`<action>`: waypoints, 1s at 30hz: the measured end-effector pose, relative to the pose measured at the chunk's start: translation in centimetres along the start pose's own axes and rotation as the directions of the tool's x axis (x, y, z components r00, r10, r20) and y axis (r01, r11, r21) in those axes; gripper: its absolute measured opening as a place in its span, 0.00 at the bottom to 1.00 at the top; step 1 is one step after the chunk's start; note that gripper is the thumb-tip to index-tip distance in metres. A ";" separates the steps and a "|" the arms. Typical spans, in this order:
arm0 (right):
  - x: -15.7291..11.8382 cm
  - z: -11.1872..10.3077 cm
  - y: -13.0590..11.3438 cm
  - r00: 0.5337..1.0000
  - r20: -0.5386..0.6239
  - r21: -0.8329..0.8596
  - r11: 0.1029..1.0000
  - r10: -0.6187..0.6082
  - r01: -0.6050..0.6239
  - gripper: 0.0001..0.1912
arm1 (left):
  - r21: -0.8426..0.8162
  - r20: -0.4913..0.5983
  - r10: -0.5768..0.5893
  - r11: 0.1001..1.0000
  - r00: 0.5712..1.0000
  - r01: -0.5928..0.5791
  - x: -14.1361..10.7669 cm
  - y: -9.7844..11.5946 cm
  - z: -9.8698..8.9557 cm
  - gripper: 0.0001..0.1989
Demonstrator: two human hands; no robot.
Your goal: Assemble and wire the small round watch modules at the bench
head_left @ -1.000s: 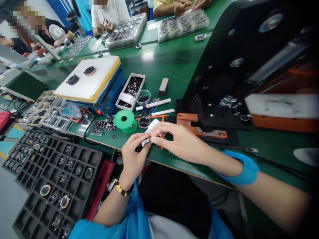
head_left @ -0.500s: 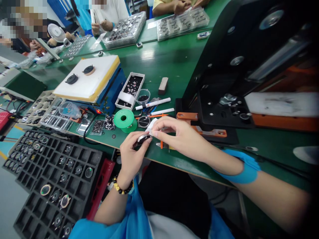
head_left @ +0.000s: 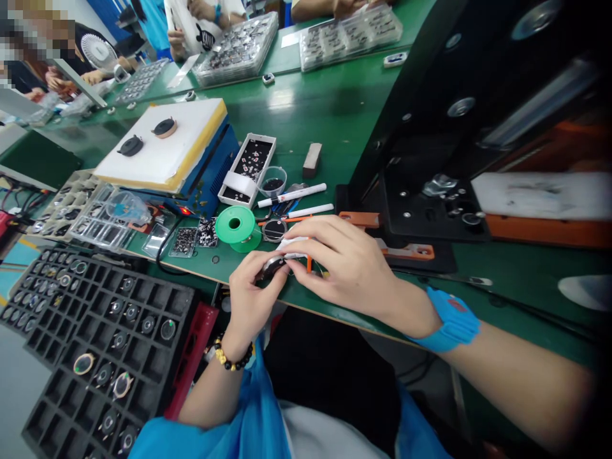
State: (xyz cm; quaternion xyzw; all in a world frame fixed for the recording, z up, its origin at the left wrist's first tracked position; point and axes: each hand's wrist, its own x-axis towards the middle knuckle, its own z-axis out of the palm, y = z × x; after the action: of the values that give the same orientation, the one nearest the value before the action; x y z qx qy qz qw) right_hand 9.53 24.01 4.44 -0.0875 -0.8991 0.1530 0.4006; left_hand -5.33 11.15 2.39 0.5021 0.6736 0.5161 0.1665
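Note:
My left hand [head_left: 253, 290] grips a small round dark watch case [head_left: 271, 266] by its rim between thumb and fingers, over the table's front edge. My right hand [head_left: 342, 264] is beside it, thumb and fingertips pressed together at the case's right side; whatever they pinch is too small to make out. Under the right fingers lies a white object [head_left: 294, 245], partly hidden. A green spool [head_left: 236, 225] stands just behind the left hand, and a round dark part [head_left: 274, 231] lies to the spool's right.
A black compartment tray [head_left: 136, 347] with watch cases lies at the lower left. Behind it is a blue box with a white top [head_left: 167, 143]. White pens [head_left: 306, 193] lie ahead. A black press [head_left: 421, 191] stands at the right. Other people sit across the green table [head_left: 329, 102].
My right hand has turned and closed in on the watch case, its back now more toward the camera. The left hand keeps its hold. Across the table, a person's hands have shifted.

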 end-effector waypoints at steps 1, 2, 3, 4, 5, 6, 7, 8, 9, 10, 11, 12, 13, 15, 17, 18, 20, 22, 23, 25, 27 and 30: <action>0.0 0.1 0.1 1.000 0.009 -0.005 1.000 -0.001 0.001 0.06 | 0.005 0.000 0.008 1.000 1.000 -0.008 0.0 0.0 0.0 0.08; -0.1 0.2 0.1 1.000 0.015 -0.017 1.000 -0.004 0.005 0.07 | 0.007 0.000 0.015 1.000 1.000 -0.015 0.0 -0.1 0.0 0.08; -0.2 0.2 0.1 1.000 0.020 -0.036 0.999 -0.013 0.014 0.08 | 0.009 -0.001 0.021 1.000 1.000 -0.021 0.0 -0.1 0.0 0.09; -0.3 0.3 0.1 0.999 0.023 -0.061 0.998 -0.031 0.033 0.09 | 0.011 -0.005 0.026 1.000 1.000 -0.026 -0.1 -0.1 0.0 0.09; -0.4 0.4 0.0 0.998 0.026 -0.088 0.994 -0.054 0.056 0.10 | 0.016 -0.008 0.029 0.999 1.000 -0.029 -0.1 -0.1 0.0 0.09; -0.5 0.4 0.0 0.997 0.025 -0.114 0.990 -0.077 0.080 0.10 | 0.023 -0.011 0.032 0.999 0.999 -0.032 -0.1 -0.1 0.0 0.09; -0.5 0.4 -0.1 0.995 0.021 -0.133 0.986 -0.098 0.100 0.11 | 0.030 -0.013 0.034 0.999 0.999 -0.033 -0.1 -0.1 0.0 0.09; -0.6 0.5 -0.1 0.993 0.018 -0.146 0.983 -0.113 0.115 0.11 | 0.039 -0.013 0.035 0.999 0.999 -0.034 -0.1 -0.1 0.0 0.09; -0.7 0.5 -0.2 0.992 0.014 -0.153 0.980 -0.124 0.124 0.10 | 0.048 -0.012 0.036 0.998 0.999 -0.035 -0.1 -0.1 0.1 0.09; -0.8 0.5 -0.2 0.992 0.010 -0.159 0.979 -0.130 0.130 0.10 | 0.056 -0.012 0.037 0.998 0.999 -0.036 -0.1 -0.1 0.1 0.09; -0.8 0.6 -0.2 0.991 0.010 -0.164 0.978 -0.132 0.132 0.09 | 0.063 -0.012 0.038 0.997 0.999 -0.037 -0.1 -0.1 0.1 0.09; -0.8 0.6 -0.3 0.991 0.012 -0.166 0.977 -0.135 0.136 0.09 | 0.070 -0.013 0.038 0.997 0.999 -0.037 -0.1 0.0 0.1 0.09; -0.9 0.6 -0.3 0.990 0.014 -0.168 0.976 -0.137 0.138 0.09 | 0.077 -0.014 0.037 0.996 0.999 -0.036 0.0 0.0 0.1 0.09; -0.9 0.6 -0.3 0.990 0.014 -0.170 0.976 -0.138 0.139 0.09 | 0.085 -0.014 0.033 0.996 0.999 -0.031 0.0 0.0 0.2 0.09; -1.0 0.6 -0.3 0.991 0.014 -0.164 0.977 -0.134 0.134 0.09 | 0.091 -0.013 0.028 0.995 1.000 -0.027 0.0 0.1 0.2 0.10; -1.0 0.6 -0.3 0.991 0.014 -0.159 0.978 -0.131 0.132 0.09 | 0.092 -0.013 0.029 0.995 1.000 -0.027 0.0 0.1 0.2 0.10; -0.9 0.6 -0.3 0.992 0.020 -0.151 0.980 -0.126 0.127 0.09 | 0.094 -0.010 0.032 0.995 0.999 -0.031 0.0 0.1 0.1 0.10; -0.9 0.6 -0.3 0.993 0.028 -0.147 0.982 -0.119 0.122 0.09 | 0.095 -0.008 0.033 0.995 0.999 -0.032 0.0 0.1 0.1 0.09; -0.9 0.6 -0.3 0.993 0.033 -0.145 0.982 -0.116 0.120 0.09 | 0.096 -0.008 0.032 0.995 0.999 -0.031 0.0 0.1 0.1 0.09; -0.9 0.5 -0.3 0.993 0.042 -0.140 0.983 -0.114 0.119 0.10 | 0.100 -0.006 0.027 0.995 1.000 -0.026 0.0 0.1 0.1 0.10; -0.8 0.5 -0.3 0.992 0.045 -0.140 0.982 -0.118 0.123 0.09 | 0.105 -0.005 0.024 0.994 1.000 -0.024 -0.1 0.0 0.1 0.10; -0.7 0.3 -0.3 0.992 0.035 -0.155 0.980 -0.124 0.128 0.08 | 0.102 -0.002 0.025 0.994 1.000 -0.025 -0.1 0.0 0.1 0.10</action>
State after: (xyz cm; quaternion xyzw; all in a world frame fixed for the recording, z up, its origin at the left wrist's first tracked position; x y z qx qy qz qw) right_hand 9.75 23.44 3.82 -0.0597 -0.9171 0.0572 0.3899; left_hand -5.20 11.13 2.31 0.5173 0.6931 0.4840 0.1329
